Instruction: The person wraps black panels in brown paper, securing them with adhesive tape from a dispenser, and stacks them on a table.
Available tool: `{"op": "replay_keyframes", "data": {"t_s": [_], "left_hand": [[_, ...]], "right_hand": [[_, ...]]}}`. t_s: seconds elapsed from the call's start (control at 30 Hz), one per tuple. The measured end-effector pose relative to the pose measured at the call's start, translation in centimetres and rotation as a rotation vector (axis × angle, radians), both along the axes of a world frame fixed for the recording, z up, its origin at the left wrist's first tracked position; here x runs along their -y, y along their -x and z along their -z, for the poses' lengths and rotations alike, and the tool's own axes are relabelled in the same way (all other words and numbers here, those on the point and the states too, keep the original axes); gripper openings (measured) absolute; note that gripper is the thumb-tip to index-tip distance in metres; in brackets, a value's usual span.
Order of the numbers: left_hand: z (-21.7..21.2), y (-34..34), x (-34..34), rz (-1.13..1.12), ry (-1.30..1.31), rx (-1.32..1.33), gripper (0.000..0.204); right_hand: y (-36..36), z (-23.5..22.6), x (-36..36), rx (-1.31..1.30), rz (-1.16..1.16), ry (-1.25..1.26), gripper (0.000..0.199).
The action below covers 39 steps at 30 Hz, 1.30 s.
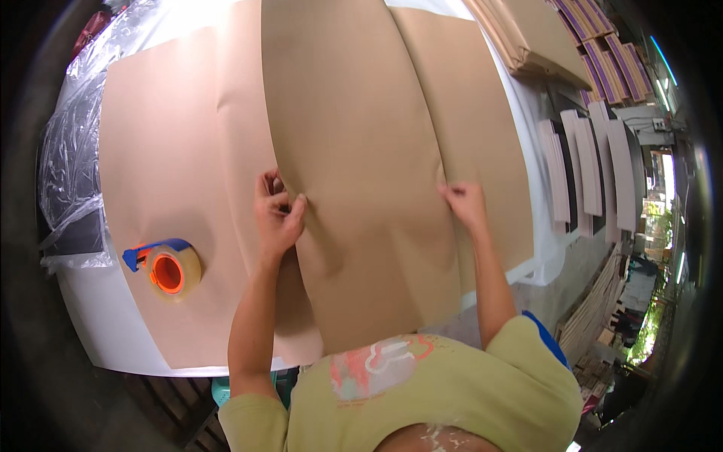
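Observation:
A long sheet of brown kraft paper [346,135] stretches away from my body, on top of wider brown paper [162,151] spread over the table. My left hand [280,215] has its fingers curled at the near part of the long sheet's left edge, gripping it. At the opposite edge, the thumb and fingers of my right hand [465,202] pinch the same sheet. Its near end hangs close to my shirt. On the wider paper to the left lies a tape dispenser [158,245], blue and orange, with a roll of clear tape [190,277].
Crumpled clear plastic film [71,162] covers the table's left side. A folded brown paper stack [527,38] lies at the far right. Beyond the right edge stand white and black panels [587,166] and piled cartons [614,64]. White sheeting [109,316] shows under the paper.

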<state>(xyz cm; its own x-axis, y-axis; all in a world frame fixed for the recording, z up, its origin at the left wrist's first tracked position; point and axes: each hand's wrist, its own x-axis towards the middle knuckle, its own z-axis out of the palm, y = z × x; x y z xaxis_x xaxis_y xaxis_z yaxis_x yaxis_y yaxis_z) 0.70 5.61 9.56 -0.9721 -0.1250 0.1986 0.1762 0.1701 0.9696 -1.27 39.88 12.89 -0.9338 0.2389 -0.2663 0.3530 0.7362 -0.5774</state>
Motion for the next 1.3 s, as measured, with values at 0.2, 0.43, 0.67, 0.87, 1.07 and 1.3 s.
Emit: {"op": "replay_keyframes", "data": {"t_s": [0.2,0.43,0.67,0.87,1.07,1.3], "left_hand": [[-0.1,-0.3,-1.2,-0.114,0.374,-0.066,0.013],[-2.6,-1.4,-1.9,-0.299,0.758,0.260,0.054],[-4.1,-0.1,0.0,0.104,1.187,0.350,0.059],[0.0,0.9,1.3,-0.013,1.010,0.167,0.049],[0.3,1.4,2.5,0.010,0.765,-0.084,0.061],[-1.3,2.5,4.2,0.316,0.811,0.128,0.066]], "right_hand": [[-6.9,0.4,-1.8,0.072,0.110,0.015,0.030],[-6.0,0.0,-1.1,0.043,0.056,-0.018,0.026],[-5.4,-2.7,2.3,-0.080,-0.078,-0.337,0.032],[-2.1,-8.9,19.9,-0.359,-0.581,0.339,0.061],[-2.9,-6.1,39.2,-0.285,-1.125,-0.112,0.090],[1.1,1.9,48.1,-0.037,-1.143,0.006,0.066]]}}
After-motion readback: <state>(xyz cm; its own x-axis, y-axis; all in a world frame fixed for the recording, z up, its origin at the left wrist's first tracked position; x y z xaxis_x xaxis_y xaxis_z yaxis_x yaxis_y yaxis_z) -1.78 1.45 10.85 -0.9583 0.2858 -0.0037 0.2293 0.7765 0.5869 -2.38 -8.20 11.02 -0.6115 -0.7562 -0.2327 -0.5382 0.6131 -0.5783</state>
